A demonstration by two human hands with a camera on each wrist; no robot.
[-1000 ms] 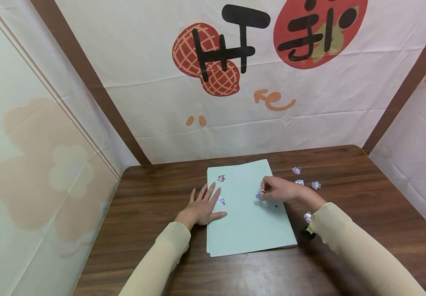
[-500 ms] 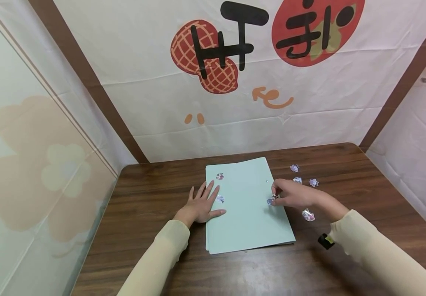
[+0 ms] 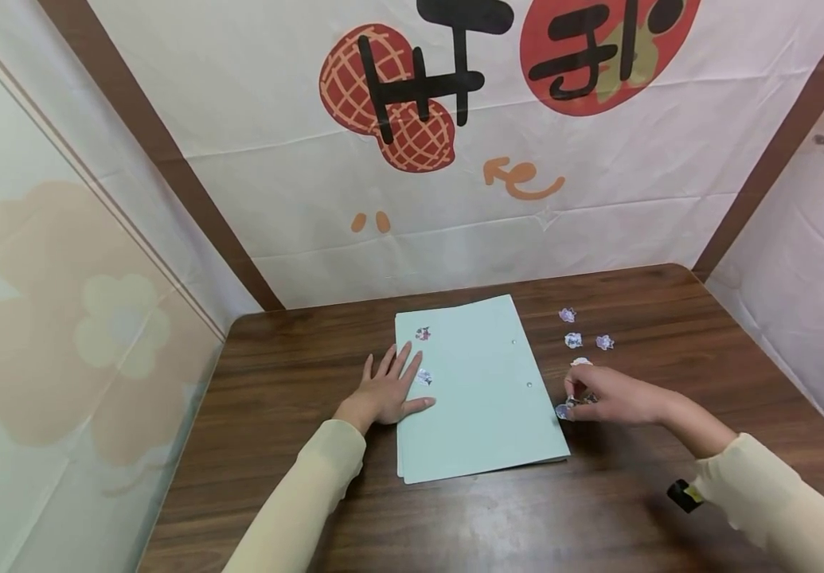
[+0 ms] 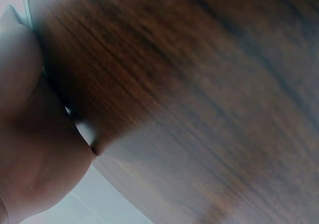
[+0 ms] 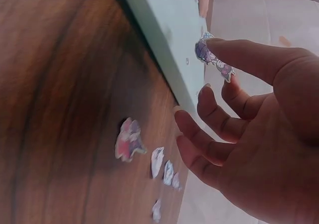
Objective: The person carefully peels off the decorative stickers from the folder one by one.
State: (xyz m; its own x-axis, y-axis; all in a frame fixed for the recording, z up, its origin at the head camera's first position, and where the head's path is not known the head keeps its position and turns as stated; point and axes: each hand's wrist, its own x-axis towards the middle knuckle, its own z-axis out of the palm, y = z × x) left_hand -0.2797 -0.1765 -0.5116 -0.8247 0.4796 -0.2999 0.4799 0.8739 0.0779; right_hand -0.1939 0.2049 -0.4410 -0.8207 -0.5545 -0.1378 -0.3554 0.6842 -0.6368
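Observation:
A pale green stack of sheets or folder (image 3: pixel 479 430) lies on the table. My left hand (image 3: pixel 383 395) rests on its left edge, fingers straight and spread; part of that hand (image 4: pixel 35 149) shows at the left of the left wrist view. Beside its fingers sits a purplish cartoon sticker (image 3: pixel 423 377), with a pinkish sticker (image 3: pixel 422 333) above it. Just off the stack's right edge, my right hand (image 3: pixel 619 395) pinches a purple cut-out sticker (image 5: pixel 228 71) between thumb and index finger. In the right wrist view its other fingers are loosely bent. A pink-and-purple sticker (image 5: pixel 129 140) lies under that hand.
Several loose stickers lie right of the stack, among them one at the back (image 3: pixel 567 315) and one farther right (image 3: pixel 604 342). Two small pale dots, one a lower dot (image 3: pixel 529 385), mark the stack's right side. A printed cloth (image 3: pixel 297 199) hangs behind the table.
My right hand has moved right and toward me, off the stack, still pinching the sticker. Two small dots on the stack are now uncovered. My left hand stays in place.

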